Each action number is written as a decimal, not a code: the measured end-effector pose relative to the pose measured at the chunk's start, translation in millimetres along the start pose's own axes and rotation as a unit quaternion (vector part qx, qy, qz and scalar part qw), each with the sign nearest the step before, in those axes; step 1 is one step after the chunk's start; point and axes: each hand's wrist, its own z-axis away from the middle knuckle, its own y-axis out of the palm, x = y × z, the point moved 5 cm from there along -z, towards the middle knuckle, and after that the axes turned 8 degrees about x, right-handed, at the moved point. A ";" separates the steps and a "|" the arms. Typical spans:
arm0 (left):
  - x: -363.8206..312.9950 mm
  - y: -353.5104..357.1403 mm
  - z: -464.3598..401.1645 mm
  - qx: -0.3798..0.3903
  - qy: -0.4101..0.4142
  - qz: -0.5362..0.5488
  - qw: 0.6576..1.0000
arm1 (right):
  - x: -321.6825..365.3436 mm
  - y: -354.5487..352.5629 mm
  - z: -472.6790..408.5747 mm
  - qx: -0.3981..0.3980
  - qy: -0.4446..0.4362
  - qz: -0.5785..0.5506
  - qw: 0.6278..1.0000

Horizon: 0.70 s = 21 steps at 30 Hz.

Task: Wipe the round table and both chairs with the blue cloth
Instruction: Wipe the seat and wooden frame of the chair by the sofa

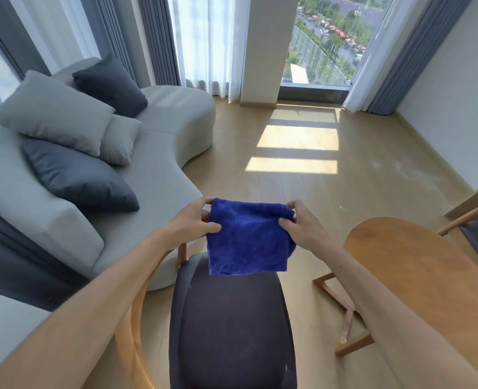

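The blue cloth (249, 240) hangs folded in the air above the dark seat of the near chair (232, 327). The left hand (193, 220) pinches its upper left corner; the right hand (299, 223) pinches its upper right corner. The round table (417, 265) stands to the right, the second chair (473, 220) beyond it. A grey sofa (153, 164) with 5 cushions lies left.
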 end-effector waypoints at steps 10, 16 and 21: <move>-0.5 -6.2 1.5 -0.059 0.019 0.041 0.997 | -4.5 5.9 5.6 0.092 0.007 -0.247 0.965; -4.3 1.3 3.6 0.010 0.031 -0.082 0.996 | 4.4 -1.2 6.3 0.002 -0.069 0.043 0.997; -8.1 2.7 0.7 -0.063 0.055 -0.247 0.966 | 3.6 -3.1 8.1 -0.007 -0.113 0.138 0.984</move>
